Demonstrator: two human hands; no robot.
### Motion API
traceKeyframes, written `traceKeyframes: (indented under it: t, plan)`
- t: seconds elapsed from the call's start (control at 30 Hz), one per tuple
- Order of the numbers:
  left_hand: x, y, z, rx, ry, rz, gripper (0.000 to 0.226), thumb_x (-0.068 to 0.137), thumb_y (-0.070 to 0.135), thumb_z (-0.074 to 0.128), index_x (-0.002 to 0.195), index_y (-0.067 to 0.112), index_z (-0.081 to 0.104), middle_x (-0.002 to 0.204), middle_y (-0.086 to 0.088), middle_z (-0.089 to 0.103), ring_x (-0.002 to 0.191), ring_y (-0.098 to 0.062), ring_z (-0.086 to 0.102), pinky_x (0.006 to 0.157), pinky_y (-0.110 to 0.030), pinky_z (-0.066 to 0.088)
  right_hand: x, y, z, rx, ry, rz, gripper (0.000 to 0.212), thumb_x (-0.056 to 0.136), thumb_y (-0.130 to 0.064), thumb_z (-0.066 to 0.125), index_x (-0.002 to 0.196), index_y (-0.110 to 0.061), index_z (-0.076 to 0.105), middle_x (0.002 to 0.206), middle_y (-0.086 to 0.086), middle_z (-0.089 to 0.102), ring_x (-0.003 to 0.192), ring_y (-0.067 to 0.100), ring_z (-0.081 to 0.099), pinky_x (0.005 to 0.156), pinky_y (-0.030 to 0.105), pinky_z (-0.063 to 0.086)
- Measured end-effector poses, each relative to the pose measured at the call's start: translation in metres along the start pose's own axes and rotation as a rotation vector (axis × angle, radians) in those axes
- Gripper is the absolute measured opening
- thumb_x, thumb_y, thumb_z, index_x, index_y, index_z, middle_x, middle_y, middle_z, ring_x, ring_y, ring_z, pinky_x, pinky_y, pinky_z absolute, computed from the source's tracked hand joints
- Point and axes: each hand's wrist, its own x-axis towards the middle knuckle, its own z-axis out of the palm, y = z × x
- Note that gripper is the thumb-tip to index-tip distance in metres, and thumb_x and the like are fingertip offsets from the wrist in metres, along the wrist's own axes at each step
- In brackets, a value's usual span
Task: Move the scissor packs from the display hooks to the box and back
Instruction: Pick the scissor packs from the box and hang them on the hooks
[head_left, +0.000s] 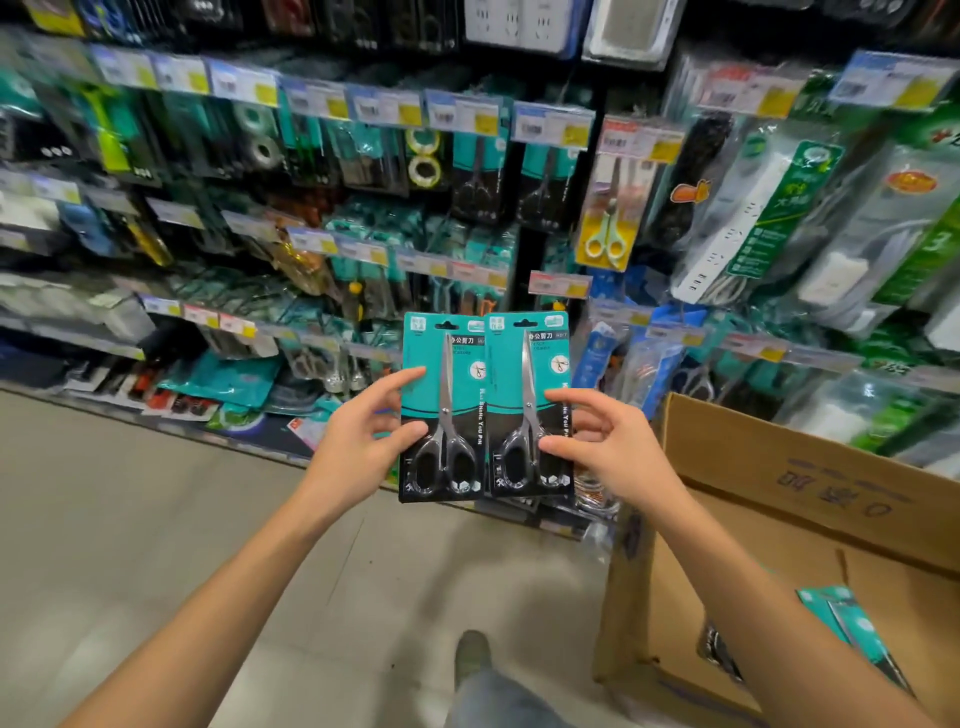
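Observation:
I hold two teal-and-black scissor packs upright, side by side, in front of the display. My left hand (363, 441) pinches the left pack (441, 364) at its left edge, thumb on the front. My right hand (608, 447) pinches the right pack (527, 358) at its right edge in the same way. The packs overlap slightly in the middle. An open cardboard box (753, 457) stands at the lower right, and another scissor pack (852, 629) lies inside it, partly hidden by my right forearm. More scissor packs (480, 171) hang on hooks higher up the display.
The display wall is crowded with hanging goods: tape rolls (423, 156), small yellow scissors (605, 228) and power strips (748, 218) on the right. Price tags line the hook rails. Pale tiled floor (156, 519) spreads to the left. My shoe (471, 654) shows below.

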Motion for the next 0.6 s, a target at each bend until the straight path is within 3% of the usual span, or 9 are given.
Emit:
traceKeyframes:
  t: [0.13, 0.2, 0.23, 0.3, 0.33, 0.43, 0.5, 0.6]
  plan:
    - [0.038, -0.005, -0.005, 0.033, -0.004, 0.012, 0.058, 0.088, 0.005, 0.068, 0.123, 0.048, 0.053, 0.112, -0.011, 0.059, 0.088, -0.031, 0.066, 0.078, -0.044, 0.06, 0.044, 0.005, 0.001, 0.027, 0.022, -0.014, 0.044, 0.076, -0.013, 0.08, 0.113, -0.034, 0.066, 0.114, 0.008, 0.069, 0.093, 0.043, 0.067, 0.081, 0.052, 0.058]
    - [0.063, -0.008, -0.009, 0.043, -0.007, 0.028, 0.058, 0.088, 0.003, 0.067, 0.124, 0.046, 0.051, 0.113, -0.013, 0.061, 0.083, -0.025, 0.066, 0.072, -0.035, 0.061, 0.071, 0.008, -0.001, 0.032, 0.041, -0.031, 0.045, 0.075, -0.015, 0.08, 0.11, -0.039, 0.067, 0.121, 0.008, 0.067, 0.101, 0.038, 0.066, 0.088, 0.051, 0.056]
    - [0.076, -0.009, -0.012, 0.056, -0.006, 0.041, 0.059, 0.088, 0.003, 0.068, 0.123, 0.047, 0.051, 0.114, -0.015, 0.061, 0.084, -0.029, 0.066, 0.074, -0.038, 0.06, 0.086, 0.009, -0.003, 0.03, 0.054, -0.04, 0.045, 0.075, -0.015, 0.08, 0.111, -0.039, 0.067, 0.122, 0.007, 0.066, 0.106, 0.034, 0.065, 0.091, 0.051, 0.054]
    - [0.104, -0.011, -0.018, 0.092, -0.01, 0.053, 0.061, 0.088, 0.004, 0.069, 0.122, 0.051, 0.051, 0.115, -0.016, 0.062, 0.087, -0.034, 0.066, 0.082, -0.042, 0.058, 0.115, 0.008, -0.007, 0.002, 0.081, -0.066, 0.046, 0.076, -0.015, 0.08, 0.114, -0.036, 0.067, 0.122, 0.004, 0.066, 0.117, 0.024, 0.061, 0.098, 0.048, 0.051]
    - [0.119, -0.013, -0.021, 0.103, -0.015, 0.053, 0.061, 0.087, 0.005, 0.069, 0.122, 0.052, 0.051, 0.113, -0.014, 0.062, 0.085, -0.033, 0.066, 0.081, -0.037, 0.058, 0.128, 0.008, -0.009, -0.012, 0.091, -0.07, 0.045, 0.077, -0.016, 0.08, 0.115, -0.035, 0.066, 0.123, 0.003, 0.066, 0.12, 0.021, 0.059, 0.1, 0.044, 0.05]
    - [0.166, -0.013, -0.024, 0.107, -0.039, 0.067, 0.061, 0.087, 0.003, 0.07, 0.12, 0.051, 0.053, 0.098, 0.002, 0.058, 0.071, -0.018, 0.062, 0.072, -0.026, 0.053, 0.167, 0.004, -0.017, -0.063, 0.102, -0.084, 0.044, 0.081, -0.018, 0.076, 0.119, -0.035, 0.064, 0.131, -0.003, 0.06, 0.125, 0.014, 0.052, 0.099, 0.029, 0.044]
    - [0.197, -0.014, -0.023, 0.135, -0.062, 0.097, 0.06, 0.087, 0.006, 0.07, 0.124, 0.05, 0.054, 0.093, 0.006, 0.053, 0.067, -0.012, 0.057, 0.07, -0.028, 0.049, 0.189, 0.003, -0.022, -0.082, 0.123, -0.1, 0.043, 0.082, -0.018, 0.075, 0.119, -0.037, 0.063, 0.131, -0.006, 0.058, 0.127, 0.011, 0.049, 0.1, 0.028, 0.041]
    - [0.234, -0.006, -0.02, 0.162, -0.059, 0.136, 0.054, 0.088, 0.007, 0.069, 0.129, 0.039, 0.054, 0.091, 0.01, 0.052, 0.06, -0.004, 0.051, 0.064, -0.014, 0.043, 0.216, -0.004, -0.03, -0.069, 0.166, -0.122, 0.041, 0.083, -0.016, 0.074, 0.116, -0.038, 0.062, 0.127, -0.004, 0.059, 0.126, 0.009, 0.047, 0.097, 0.024, 0.04]
